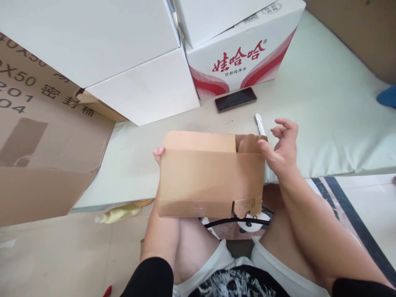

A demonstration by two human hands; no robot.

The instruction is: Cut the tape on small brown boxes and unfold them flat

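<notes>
A small brown cardboard box [198, 173] is held up in front of me over my lap, at the table's near edge. My left hand [159, 154] grips its left side; only a fingertip shows and the other fingers are hidden behind the cardboard. At the box's upper right corner is my right hand [283, 146], its thumb at the edge and its fingers spread away from it. Flaps with cut-outs show at the right end of the box. Just past that corner lies a white pen-like tool [260, 124], possibly a utility knife, partly hidden by the box.
On the pale green tabletop [324, 123], a dark phone [235, 100] lies before a white-and-red water carton [238, 62]. White boxes [145, 90] are stacked at the back left, with a large brown carton [52, 136] beside them. A yellowish bottle [120, 213] is below the table edge.
</notes>
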